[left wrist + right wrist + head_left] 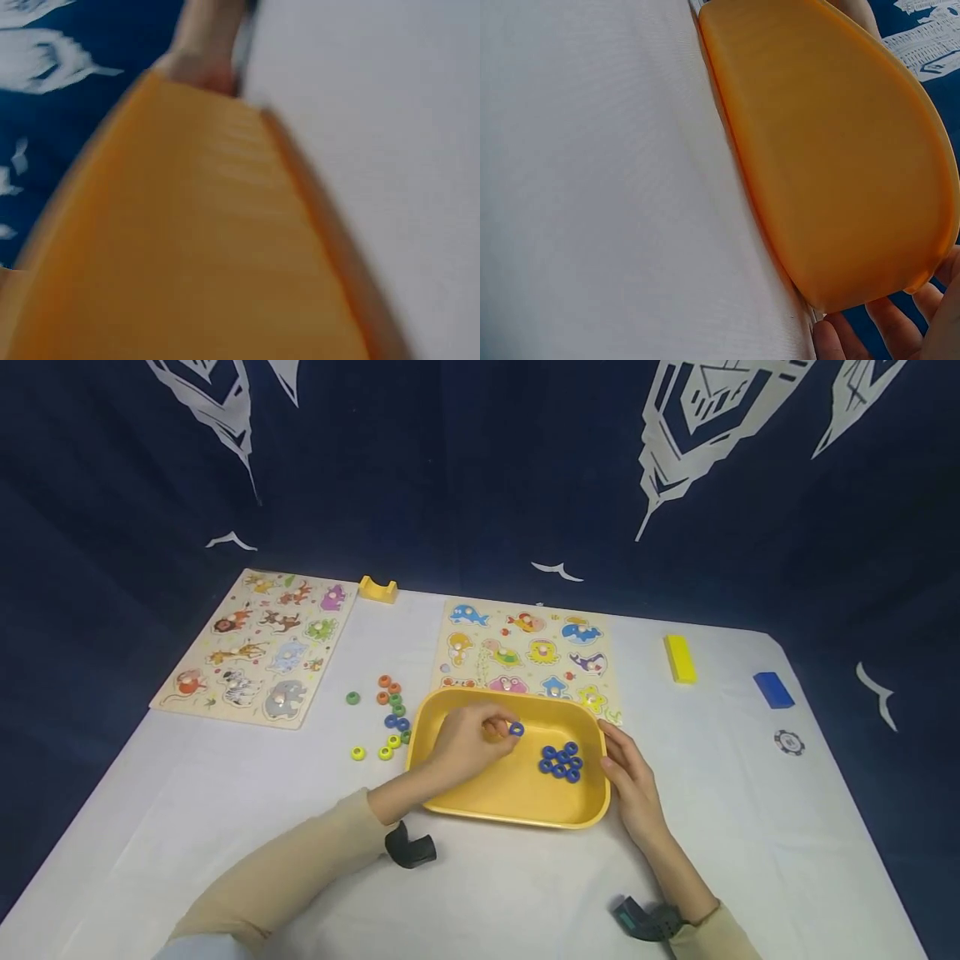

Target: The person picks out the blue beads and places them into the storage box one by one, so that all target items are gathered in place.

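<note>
Over the yellow tray (480,812), my left hand (468,745) pinches a blue ring bead (517,728) between thumb and fingertips. Several more blue ring beads (562,758) lie grouped in the right part of the tray. My right hand (632,781) holds the tray's right end, its fingers at the rim. In the right wrist view, the fingers (892,326) of this hand curl at the end of the tray (817,165). The left wrist view is mostly filled by the tray's outer side (202,225), which hides the left fingers.
Left of the tray lie loose orange beads (385,681), green beads (353,697), blue beads (391,721) and yellow beads (358,752). Behind stand an animal puzzle board (202,647) and a sea-animal board (480,627). A yellow block (680,658), blue block (773,690) and round chip (789,742) lie right.
</note>
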`<state>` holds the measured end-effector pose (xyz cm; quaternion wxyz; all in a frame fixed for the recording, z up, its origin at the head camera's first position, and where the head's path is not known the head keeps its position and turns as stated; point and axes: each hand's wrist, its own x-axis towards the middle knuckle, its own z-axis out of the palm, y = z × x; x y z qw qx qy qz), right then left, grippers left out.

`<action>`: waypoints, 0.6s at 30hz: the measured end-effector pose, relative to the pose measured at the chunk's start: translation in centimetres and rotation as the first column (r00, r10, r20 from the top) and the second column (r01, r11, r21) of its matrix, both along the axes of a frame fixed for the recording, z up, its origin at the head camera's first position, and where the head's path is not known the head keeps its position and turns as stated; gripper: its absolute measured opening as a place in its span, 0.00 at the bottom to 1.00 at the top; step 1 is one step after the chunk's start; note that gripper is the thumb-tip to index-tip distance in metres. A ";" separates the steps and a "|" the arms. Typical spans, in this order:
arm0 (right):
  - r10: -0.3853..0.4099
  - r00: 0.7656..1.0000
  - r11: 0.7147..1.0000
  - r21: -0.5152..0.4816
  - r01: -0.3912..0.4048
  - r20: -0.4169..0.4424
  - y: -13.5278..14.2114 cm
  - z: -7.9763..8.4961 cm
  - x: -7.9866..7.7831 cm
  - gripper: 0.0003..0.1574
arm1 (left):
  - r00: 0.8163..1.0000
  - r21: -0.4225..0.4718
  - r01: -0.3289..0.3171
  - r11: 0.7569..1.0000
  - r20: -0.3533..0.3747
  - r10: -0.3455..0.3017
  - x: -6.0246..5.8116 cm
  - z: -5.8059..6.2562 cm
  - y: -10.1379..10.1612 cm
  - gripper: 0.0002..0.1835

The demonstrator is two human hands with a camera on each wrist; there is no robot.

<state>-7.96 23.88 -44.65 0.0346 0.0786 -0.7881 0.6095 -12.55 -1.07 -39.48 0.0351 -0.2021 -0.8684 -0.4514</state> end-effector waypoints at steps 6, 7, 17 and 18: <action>0.006 1.000 1.000 0.004 -0.006 -0.005 0.1 0.1 -0.1 0.26 | 0.991 -0.152 0.101 0.983 0.104 -0.086 -1.1 -1.7 2.7 0.09; 0.003 1.000 1.000 0.003 -0.003 -0.009 0.1 0.1 -0.1 0.26 | 0.990 -0.177 0.110 0.978 0.108 -0.092 -1.2 -1.9 2.9 0.09; -0.016 1.000 1.000 0.015 0.016 0.000 -0.1 0.4 0.0 0.26 | 0.982 -0.312 0.180 0.933 0.107 -0.153 -0.9 -2.9 3.7 0.09; -0.016 1.000 1.000 0.019 0.016 0.001 -0.1 0.4 0.0 0.26 | 0.982 -0.321 0.181 0.929 0.104 -0.155 -0.9 -2.9 3.7 0.09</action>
